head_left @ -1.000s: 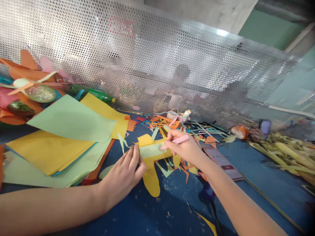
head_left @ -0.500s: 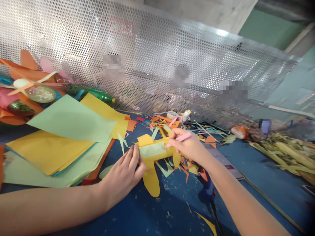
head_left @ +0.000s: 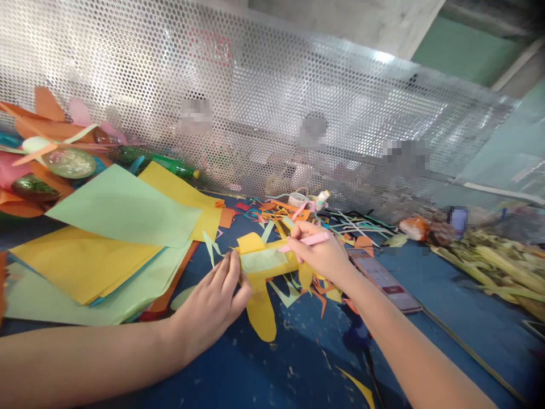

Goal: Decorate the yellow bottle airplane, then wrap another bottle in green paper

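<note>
A yellow paper airplane model point(head_left: 261, 309) lies on the blue table, with rounded wing pieces sticking out from its tube-like body. A pale green strip point(head_left: 260, 261) runs along the top of the body. My left hand point(head_left: 213, 304) grips the model's left end, fingers bent against it. In my right hand point(head_left: 323, 258) is a pink pen point(head_left: 314, 240), pinched between thumb and fingers. Its tip touches or hovers just over the green strip; I cannot tell which. The model's right end is partly behind my right hand.
Sheets of coloured paper point(head_left: 128, 207) are piled at the left, near a green bottle point(head_left: 172, 165) and paper-covered bottle crafts point(head_left: 55, 142). Paper scraps point(head_left: 283, 211) lie behind the model. A phone point(head_left: 385, 281) sits right; a perforated metal panel point(head_left: 264, 96) stands behind.
My right hand has shifted slightly left, carrying the pen tip from the strip's right end farther along it. More of the phone shows. My left hand stays in place.
</note>
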{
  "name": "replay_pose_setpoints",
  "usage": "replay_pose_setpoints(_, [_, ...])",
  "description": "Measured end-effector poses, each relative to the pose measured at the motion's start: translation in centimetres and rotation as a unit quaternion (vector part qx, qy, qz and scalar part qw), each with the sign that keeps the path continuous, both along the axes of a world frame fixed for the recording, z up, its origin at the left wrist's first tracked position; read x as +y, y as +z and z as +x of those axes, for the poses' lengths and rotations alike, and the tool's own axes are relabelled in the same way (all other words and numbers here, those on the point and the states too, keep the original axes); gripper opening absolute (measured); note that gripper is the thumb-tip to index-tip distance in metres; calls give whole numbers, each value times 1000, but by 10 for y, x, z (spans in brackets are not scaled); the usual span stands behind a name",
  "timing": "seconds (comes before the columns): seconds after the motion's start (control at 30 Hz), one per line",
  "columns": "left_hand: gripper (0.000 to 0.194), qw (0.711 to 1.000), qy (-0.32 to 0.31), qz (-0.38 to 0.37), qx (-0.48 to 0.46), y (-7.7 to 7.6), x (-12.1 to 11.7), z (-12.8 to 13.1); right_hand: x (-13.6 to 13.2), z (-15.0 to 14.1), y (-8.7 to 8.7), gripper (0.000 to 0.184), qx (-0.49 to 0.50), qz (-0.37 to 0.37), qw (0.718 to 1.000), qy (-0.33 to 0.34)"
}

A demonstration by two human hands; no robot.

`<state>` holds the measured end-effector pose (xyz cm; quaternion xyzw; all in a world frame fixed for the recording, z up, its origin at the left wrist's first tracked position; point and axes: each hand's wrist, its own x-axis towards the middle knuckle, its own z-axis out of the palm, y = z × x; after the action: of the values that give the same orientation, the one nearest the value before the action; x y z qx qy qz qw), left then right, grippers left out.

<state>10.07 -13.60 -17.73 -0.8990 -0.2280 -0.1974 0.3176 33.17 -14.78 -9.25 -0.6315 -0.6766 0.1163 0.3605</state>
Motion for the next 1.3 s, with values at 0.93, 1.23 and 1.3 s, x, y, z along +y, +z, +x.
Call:
replay_pose_setpoints(0.93, [29,1000,-9,-3,-22,3,-1,1,-6,-39,-26,27,128,-1,987,97])
replay_pose_setpoints(1.23, [27,1000,-7,0,-24,0,-1,0,-6,-39,-26,27,130,-8,986,100])
replay_pose_setpoints(1.3, [28,1000,-5,1,-21,-1,-1,0,-6,-39,-26,26,131,-7,986,100])
